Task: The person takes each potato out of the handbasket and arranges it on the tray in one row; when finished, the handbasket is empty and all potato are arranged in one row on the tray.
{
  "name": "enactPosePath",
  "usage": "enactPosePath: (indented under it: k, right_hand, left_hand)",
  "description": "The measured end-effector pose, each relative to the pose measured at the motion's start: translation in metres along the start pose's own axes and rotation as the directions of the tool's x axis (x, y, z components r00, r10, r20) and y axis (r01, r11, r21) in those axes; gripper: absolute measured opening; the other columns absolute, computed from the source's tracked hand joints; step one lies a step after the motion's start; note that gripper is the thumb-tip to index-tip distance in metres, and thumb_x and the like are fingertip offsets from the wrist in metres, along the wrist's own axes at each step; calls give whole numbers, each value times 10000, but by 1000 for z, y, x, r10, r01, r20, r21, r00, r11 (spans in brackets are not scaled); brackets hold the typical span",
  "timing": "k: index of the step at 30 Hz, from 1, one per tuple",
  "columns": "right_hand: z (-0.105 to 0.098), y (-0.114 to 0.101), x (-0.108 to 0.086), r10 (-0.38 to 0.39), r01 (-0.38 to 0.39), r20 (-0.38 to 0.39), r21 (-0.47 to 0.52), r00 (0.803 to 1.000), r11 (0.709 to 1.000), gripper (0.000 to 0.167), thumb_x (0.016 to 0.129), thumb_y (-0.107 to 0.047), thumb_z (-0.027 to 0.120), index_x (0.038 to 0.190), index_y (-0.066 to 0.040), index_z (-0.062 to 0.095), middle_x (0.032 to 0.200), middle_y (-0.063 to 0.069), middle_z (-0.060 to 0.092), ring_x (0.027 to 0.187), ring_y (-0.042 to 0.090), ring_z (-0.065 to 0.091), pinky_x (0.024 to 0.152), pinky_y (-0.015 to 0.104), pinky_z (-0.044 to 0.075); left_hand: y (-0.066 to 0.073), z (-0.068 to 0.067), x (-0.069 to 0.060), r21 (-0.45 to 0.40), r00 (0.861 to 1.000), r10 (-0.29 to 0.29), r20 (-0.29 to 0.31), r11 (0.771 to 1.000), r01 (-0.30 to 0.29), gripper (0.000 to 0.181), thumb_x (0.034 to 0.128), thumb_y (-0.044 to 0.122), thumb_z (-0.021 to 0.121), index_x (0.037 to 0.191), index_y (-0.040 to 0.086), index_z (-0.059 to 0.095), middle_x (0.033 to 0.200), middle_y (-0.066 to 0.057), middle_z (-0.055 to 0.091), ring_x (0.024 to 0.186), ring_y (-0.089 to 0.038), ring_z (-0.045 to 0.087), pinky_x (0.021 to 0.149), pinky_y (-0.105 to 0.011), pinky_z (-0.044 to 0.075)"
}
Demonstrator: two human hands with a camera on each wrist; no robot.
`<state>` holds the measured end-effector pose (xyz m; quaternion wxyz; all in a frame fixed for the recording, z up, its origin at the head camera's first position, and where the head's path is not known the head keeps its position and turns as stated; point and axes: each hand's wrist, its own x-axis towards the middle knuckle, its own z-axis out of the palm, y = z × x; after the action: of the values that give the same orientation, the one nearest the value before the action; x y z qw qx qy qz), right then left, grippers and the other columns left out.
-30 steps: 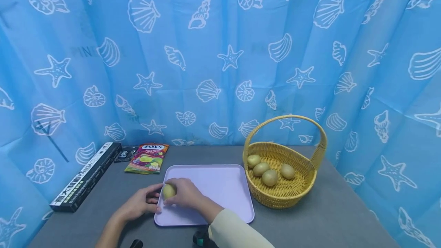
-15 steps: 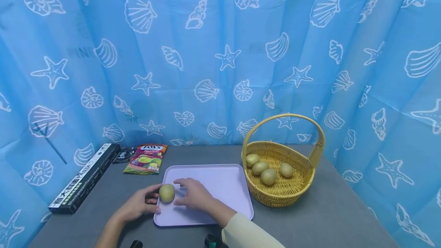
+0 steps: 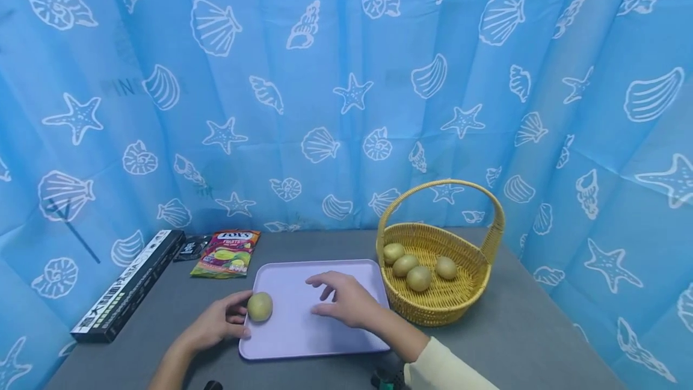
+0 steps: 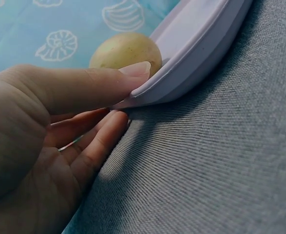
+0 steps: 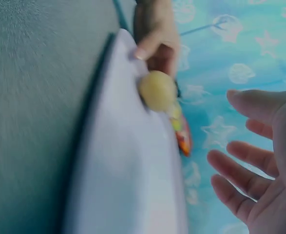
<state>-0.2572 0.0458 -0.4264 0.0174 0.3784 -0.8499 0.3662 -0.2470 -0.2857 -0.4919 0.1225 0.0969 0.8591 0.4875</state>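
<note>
On the lilac tray [image 3: 295, 333], a round yellow-green fruit [image 3: 260, 307] sits at the left side. My left hand [image 3: 212, 325] holds the tray's left edge beside the fruit; in the left wrist view its thumb lies over the rim and its fingers are below. Over the right half of the tray, my right hand [image 3: 349, 301] is empty, with its fingers spread and slightly bent. Several similar fruits [image 3: 419, 278] lie in the yellow wicker basket [image 3: 433, 316], to the right of the tray.
A long black-and-white box [image 3: 130, 284] lies at the left of the grey table [image 3: 514, 342]. Behind the tray's left side are a colourful candy bag [image 3: 226, 254] and a small black packet [image 3: 192, 248]. A blue shell-patterned curtain [image 3: 346, 107] hangs behind.
My right hand has let go of the fruit and moved right across the tray, away from it. The fruit stays at the tray's left side, and my left hand keeps its place.
</note>
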Motion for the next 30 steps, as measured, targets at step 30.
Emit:
enactPosePath:
  k: [30]
  right_hand:
    - [-167,108,-20,268,-267,115,-32,956,963,399,891,-122,685,1241,46,595,1186,231,618,1128,424,560,947,518,474]
  left_hand:
    - [0,-2,3,-2,998,-62,6,998,62,897,729,171,843,1463,-26,367,1178,-123,577,1035,-279,596,862,-454,539]
